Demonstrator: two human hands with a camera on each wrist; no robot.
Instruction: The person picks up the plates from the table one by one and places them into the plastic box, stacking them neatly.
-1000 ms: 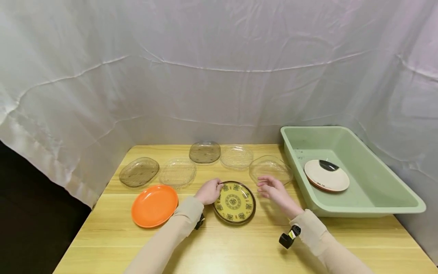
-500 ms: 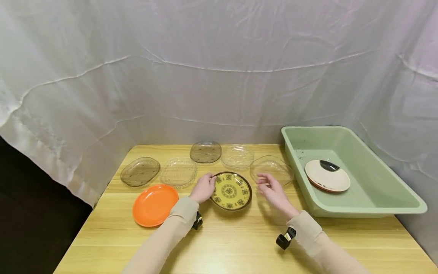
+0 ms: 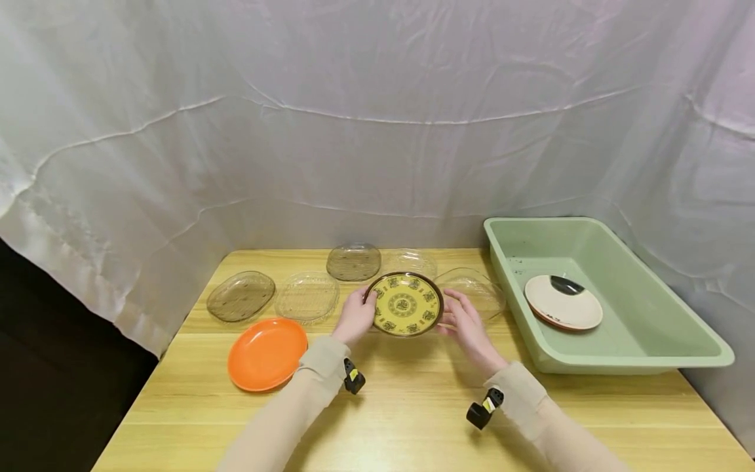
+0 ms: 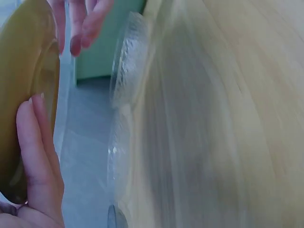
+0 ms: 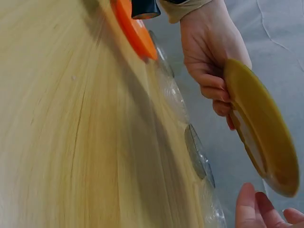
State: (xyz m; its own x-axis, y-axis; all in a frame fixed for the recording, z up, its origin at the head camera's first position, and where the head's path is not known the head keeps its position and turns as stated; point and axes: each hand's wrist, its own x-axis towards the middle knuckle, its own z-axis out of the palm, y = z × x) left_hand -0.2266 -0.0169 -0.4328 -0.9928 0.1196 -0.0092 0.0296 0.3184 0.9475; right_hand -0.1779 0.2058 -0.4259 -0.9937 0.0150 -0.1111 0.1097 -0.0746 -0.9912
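A yellow plate [image 3: 403,305] with a dark brown rim and dark printed motifs is held up above the wooden table. My left hand [image 3: 355,318] grips its left edge, thumb on the upper face and fingers beneath. In the right wrist view, the plain underside of the yellow plate [image 5: 268,130] faces the camera, clear of the table. My right hand [image 3: 468,328] is beside the opposite edge with loosely bent fingers; the right wrist view shows its fingertips [image 5: 247,202] just short of the rim.
An orange plate [image 3: 267,354] lies at the left. Behind it are several clear and smoky glass plates, including a brown one [image 3: 240,296] and a grey one [image 3: 353,262]. A green tub [image 3: 625,360] at the right contains a white plate [image 3: 560,307] with a black patch.
My left hand has raised the yellow plate off the table and tilted it, its face turned more toward the head camera. My right hand has come in close to its right rim.
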